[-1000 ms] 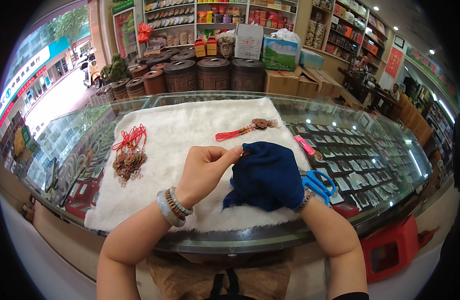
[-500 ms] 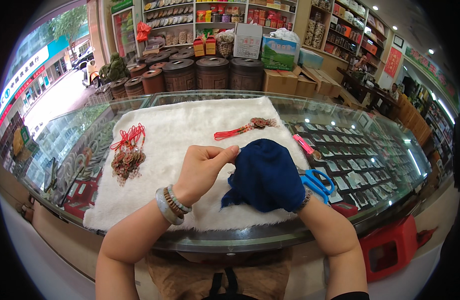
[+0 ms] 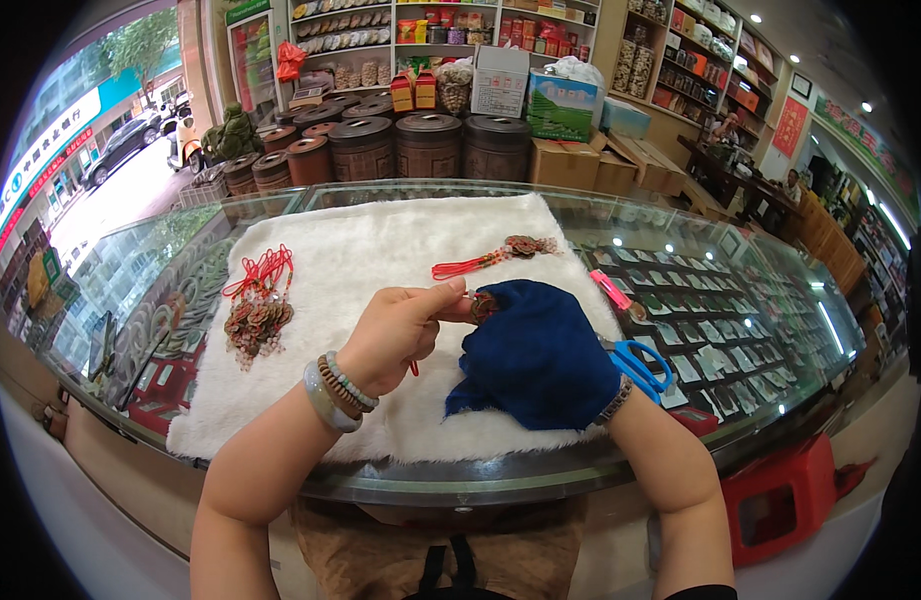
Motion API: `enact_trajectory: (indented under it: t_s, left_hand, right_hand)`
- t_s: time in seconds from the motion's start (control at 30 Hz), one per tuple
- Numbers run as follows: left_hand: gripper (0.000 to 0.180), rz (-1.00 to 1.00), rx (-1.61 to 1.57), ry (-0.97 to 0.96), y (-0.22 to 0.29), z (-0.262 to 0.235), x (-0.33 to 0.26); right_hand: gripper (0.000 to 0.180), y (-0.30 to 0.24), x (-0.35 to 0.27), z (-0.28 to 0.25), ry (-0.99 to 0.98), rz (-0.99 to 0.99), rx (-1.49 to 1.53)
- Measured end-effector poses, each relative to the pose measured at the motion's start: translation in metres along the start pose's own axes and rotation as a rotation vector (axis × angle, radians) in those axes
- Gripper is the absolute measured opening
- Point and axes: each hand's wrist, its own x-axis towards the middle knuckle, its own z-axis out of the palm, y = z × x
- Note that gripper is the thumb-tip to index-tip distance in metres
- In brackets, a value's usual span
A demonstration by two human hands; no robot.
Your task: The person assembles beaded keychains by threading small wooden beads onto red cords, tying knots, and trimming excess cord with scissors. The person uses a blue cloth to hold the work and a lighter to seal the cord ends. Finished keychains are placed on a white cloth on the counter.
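Observation:
My left hand [image 3: 400, 330] is closed in a pinch on the beaded end of a coin charm [image 3: 483, 306], with a bit of red cord showing below the palm. Brown coins of this charm stick out at the edge of a dark blue cloth [image 3: 532, 350]. That cloth is draped over my right hand and bunched against the coins; its fingers are hidden, and only the wrist [image 3: 620, 402] with a bracelet shows. A pile of coin charms [image 3: 257, 325] with red cords lies to the left on the white fur mat [image 3: 350, 240]. Another small bunch of charms [image 3: 520, 247] lies at the far right of the mat.
Blue-handled scissors [image 3: 640, 366] and a pink object [image 3: 610, 290] lie right of the cloth. Beneath the mat is a glass display counter [image 3: 460, 482] containing bangles and rows of small pale pieces. A red plastic stool [image 3: 785, 500] stands at lower right.
My left hand has turned and shifted slightly. Coins and beads now show between its fingertips and the cloth, and red cord shows beneath it. My right hand remains under the cloth.

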Motion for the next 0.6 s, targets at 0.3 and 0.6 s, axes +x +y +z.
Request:
enact_trajectory:
  t_s: [0.3, 0.6]
  left_hand:
    - [0.032, -0.114, -0.020, -0.015, -0.003, 0.015, -0.010]
    - [0.033, -0.029, -0.057, -0.017, -0.001, 0.003, -0.002]
  right_hand:
    - [0.019, -0.009, -0.001, 0.010, 0.064, 0.242, 0.027]
    - [0.013, -0.006, -0.001, 0.012, 0.125, 0.112, 0.100]
